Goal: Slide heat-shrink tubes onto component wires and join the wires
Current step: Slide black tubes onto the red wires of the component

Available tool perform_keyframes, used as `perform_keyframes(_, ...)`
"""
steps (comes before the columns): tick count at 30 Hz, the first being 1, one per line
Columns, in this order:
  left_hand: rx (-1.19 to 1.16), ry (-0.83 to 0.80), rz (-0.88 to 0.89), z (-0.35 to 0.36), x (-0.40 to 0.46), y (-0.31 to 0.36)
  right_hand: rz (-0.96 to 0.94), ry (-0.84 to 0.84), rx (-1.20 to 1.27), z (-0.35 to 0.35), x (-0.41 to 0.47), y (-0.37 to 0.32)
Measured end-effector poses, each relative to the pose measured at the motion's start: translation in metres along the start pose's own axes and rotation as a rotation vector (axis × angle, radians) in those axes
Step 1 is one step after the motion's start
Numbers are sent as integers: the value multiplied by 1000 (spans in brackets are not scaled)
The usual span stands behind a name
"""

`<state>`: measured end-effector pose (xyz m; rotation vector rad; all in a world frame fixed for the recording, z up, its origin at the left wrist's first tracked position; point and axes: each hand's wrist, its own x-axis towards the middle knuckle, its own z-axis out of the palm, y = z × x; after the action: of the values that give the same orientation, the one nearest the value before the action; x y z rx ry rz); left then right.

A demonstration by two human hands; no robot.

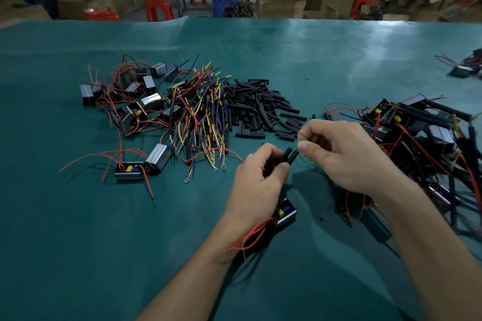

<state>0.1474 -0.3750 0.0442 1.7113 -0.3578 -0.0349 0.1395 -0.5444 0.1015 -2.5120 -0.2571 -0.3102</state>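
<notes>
Tube pile (258, 109), wire bundle (203, 117) beyond hands; grip unclear

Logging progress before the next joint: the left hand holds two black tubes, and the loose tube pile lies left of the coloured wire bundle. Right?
Not quite. The head view shows the tube pile lying right of the wire bundle, not left. The rest stands: the left hand holds two black tubes.

bare mat (78, 242) near-left, tube pile (260, 109) ahead
</notes>
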Motion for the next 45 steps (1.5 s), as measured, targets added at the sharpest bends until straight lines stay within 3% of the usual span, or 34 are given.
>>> perform_keyframes(4, 4, -6, 10, -1, 1, -2, 22, 5, 28, 4, 1, 2)
perform_keyframes(8, -20, 19, 4, -3, 0, -8, 159, 23, 399, 11, 4, 5)
perform_keyframes(11, -26, 27, 9, -4, 0, -8, 181, -21, 518, 11, 2, 7)
perform_keyframes(16, -49, 24, 12, -3, 0, -6, 110, 18, 469, 12, 3, 8)
perform_keyframes(23, -19, 7, 13, -3, 2, -6, 153, 95, 469, 15, 4, 9)
perform_keyframes(32, -30, -1, 0, -4, 0, -5, 182, 26, 511, 12, 4, 7)
perform_keyframes(45, -14, 12, -27, -3, -2, 4, 4, 161, 218, 18, 0, -4)
